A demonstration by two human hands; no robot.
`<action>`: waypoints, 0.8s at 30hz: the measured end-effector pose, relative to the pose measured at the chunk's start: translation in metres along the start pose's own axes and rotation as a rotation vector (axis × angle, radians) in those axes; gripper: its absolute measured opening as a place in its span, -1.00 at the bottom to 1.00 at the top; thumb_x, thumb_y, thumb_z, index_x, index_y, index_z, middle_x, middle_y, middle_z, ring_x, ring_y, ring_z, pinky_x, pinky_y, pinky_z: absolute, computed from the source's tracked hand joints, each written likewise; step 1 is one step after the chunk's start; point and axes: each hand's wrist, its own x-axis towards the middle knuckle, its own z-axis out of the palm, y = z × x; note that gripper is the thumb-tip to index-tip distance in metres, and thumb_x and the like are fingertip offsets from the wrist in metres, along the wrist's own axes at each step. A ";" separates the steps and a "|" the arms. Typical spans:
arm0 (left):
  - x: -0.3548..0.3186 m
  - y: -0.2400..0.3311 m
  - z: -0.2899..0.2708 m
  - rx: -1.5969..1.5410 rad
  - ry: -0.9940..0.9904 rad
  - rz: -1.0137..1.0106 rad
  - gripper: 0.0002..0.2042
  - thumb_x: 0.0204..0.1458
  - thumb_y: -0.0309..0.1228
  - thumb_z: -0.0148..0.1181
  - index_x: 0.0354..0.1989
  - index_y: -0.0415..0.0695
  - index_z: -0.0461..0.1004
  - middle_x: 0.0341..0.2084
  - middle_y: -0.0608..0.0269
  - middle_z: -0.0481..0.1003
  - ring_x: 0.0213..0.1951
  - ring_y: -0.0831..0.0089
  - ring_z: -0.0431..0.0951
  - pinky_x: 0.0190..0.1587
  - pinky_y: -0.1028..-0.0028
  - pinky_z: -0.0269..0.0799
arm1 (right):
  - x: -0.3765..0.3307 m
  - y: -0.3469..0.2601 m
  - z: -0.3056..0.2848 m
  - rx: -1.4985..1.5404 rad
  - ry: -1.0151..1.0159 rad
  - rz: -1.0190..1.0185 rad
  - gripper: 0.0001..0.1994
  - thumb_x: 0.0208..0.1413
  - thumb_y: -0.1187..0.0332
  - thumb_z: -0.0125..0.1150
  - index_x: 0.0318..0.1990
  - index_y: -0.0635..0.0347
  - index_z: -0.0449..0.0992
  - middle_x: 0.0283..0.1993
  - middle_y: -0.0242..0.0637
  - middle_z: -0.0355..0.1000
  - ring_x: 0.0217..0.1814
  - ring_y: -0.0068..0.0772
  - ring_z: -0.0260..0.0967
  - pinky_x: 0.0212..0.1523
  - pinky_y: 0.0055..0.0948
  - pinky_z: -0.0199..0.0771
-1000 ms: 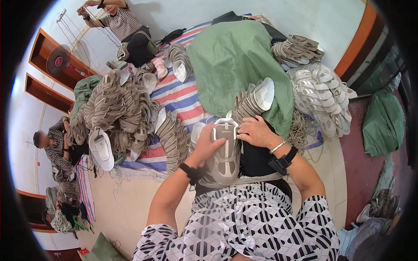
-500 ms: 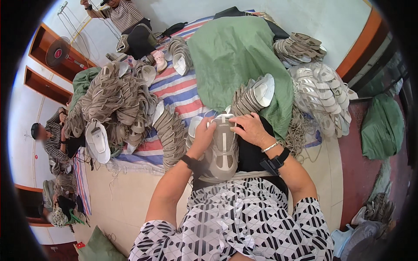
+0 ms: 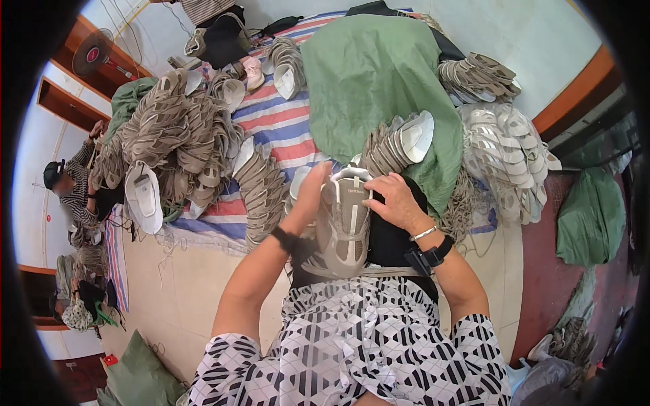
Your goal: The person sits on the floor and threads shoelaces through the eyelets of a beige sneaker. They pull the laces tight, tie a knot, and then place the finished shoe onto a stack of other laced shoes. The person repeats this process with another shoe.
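A grey-beige shoe upper (image 3: 349, 223) with pale overlays lies over my lap, its toe toward me and its white-lined collar facing away. My right hand (image 3: 398, 201) pinches the collar's right edge between thumb and fingers. At the left side of the same upper, my left hand (image 3: 311, 193) is raised and smeared by motion, so its grip is unclear. Just beyond the upper stands a nested stack of similar uppers (image 3: 389, 150). Another stack (image 3: 258, 196) leans to the left of my left hand.
A large heap of uppers (image 3: 169, 135) covers the left of the striped sheet (image 3: 274, 122). A green cloth (image 3: 372, 74) spreads ahead, with bagged white-and-grey uppers (image 3: 504, 152) at the right. Tangled laces (image 3: 460, 210) lie near my right arm. Other people sit at the left; a fan (image 3: 91, 54) stands behind.
My left hand has lifted from the upper's left collar edge and blurs upward. My right hand still pinches the right edge. The collar looks spread wider. The whole view has shifted slightly.
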 end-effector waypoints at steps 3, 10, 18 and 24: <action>0.026 0.009 -0.006 -0.147 -0.200 -0.180 -0.55 0.15 -0.14 0.03 0.09 -0.21 0.39 -0.04 0.19 0.47 -0.04 0.45 0.46 0.01 0.47 0.34 | -0.001 -0.007 0.004 0.030 0.099 -0.039 -0.67 -0.08 0.29 0.32 -0.13 0.15 0.50 -0.11 -0.21 0.47 0.01 -0.15 0.38 0.25 -0.08 0.13; 0.033 0.001 0.005 -0.020 -0.318 0.012 -0.58 0.08 -0.32 0.06 0.10 -0.27 0.40 -0.09 0.19 0.50 -0.12 0.52 0.48 -0.01 0.53 0.36 | -0.009 -0.021 -0.009 -0.171 0.095 -0.110 -0.61 -0.17 0.26 0.37 -0.11 0.03 0.49 -0.20 -0.34 0.39 -0.05 -0.25 0.32 0.20 -0.04 0.13; 0.024 0.001 0.010 0.060 -0.251 0.033 -0.52 0.16 -0.20 0.01 0.15 -0.28 0.34 0.03 0.10 0.44 0.04 0.42 0.42 0.11 0.48 0.28 | -0.007 -0.009 0.002 -0.041 0.121 -0.103 -0.62 -0.15 0.31 0.37 -0.12 0.09 0.47 -0.20 -0.27 0.36 -0.05 -0.14 0.31 0.18 -0.07 0.18; -0.048 0.007 0.008 0.735 -0.075 0.432 -0.09 -0.10 -0.10 0.30 0.33 -0.34 -0.05 0.26 -0.21 0.11 0.30 0.04 0.12 0.32 0.27 0.00 | -0.014 -0.019 -0.002 0.006 0.074 -0.044 -0.54 -0.15 0.33 0.35 -0.01 0.11 0.45 0.01 -0.19 0.34 0.07 -0.11 0.28 0.22 -0.04 0.14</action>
